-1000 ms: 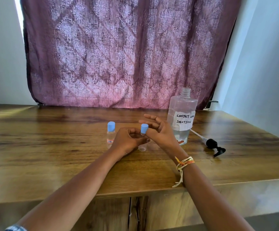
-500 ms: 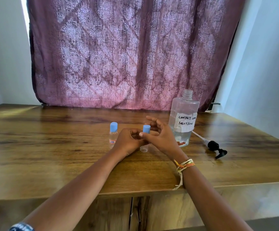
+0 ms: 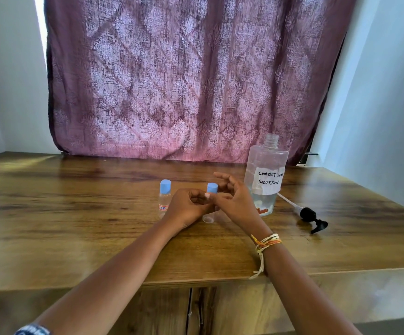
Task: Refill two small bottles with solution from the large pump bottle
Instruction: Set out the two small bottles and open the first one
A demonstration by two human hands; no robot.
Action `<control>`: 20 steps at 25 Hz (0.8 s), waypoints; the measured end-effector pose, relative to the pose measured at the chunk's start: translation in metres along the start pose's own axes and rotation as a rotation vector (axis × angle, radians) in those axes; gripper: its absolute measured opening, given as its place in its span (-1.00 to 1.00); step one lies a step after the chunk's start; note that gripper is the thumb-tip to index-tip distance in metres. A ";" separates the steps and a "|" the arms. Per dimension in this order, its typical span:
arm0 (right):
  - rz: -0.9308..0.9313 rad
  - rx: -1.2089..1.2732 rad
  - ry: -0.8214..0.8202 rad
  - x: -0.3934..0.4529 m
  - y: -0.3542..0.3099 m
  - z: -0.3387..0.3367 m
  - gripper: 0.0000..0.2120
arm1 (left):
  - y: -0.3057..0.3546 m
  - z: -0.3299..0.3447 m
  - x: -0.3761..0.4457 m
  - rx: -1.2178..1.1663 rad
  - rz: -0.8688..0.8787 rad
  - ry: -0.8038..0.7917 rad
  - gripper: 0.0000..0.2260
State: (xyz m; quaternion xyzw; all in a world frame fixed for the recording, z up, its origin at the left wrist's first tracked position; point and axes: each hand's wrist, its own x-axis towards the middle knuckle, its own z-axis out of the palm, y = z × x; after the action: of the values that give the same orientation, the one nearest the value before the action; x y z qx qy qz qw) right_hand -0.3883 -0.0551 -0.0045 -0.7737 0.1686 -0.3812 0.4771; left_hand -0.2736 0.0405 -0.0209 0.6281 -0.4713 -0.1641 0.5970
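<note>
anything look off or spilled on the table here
No spill shows. The one oddity: the black pump head lies on its side on the table right of the large bottle, whose neck stands open.

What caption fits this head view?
Both hands, left hand and right hand, hold a blue-capped small bottle beside the uncapped large bottle.

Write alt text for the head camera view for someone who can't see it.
Both hands, left hand and right hand, hold a small clear blue-capped bottle over a wooden table, beside an identical small bottle, an open large clear labelled bottle and its removed black pump.
</note>
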 end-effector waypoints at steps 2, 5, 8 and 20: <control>0.022 0.047 -0.024 0.000 0.001 -0.001 -0.52 | -0.001 0.001 0.001 -0.010 -0.013 0.004 -0.80; 0.011 0.048 -0.050 -0.001 0.002 -0.001 -0.51 | -0.003 0.001 0.003 -0.020 -0.023 0.003 -0.79; -0.012 0.012 0.000 0.000 0.003 0.000 -0.47 | -0.004 0.001 0.003 -0.011 -0.011 0.008 -0.80; 0.013 0.117 0.008 0.000 0.002 -0.002 -0.52 | -0.003 0.000 0.001 0.021 0.007 0.006 -0.77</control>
State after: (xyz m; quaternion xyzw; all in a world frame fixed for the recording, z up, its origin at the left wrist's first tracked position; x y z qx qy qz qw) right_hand -0.3894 -0.0576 -0.0059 -0.7417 0.1530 -0.3903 0.5235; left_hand -0.2716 0.0393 -0.0227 0.6333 -0.4736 -0.1552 0.5921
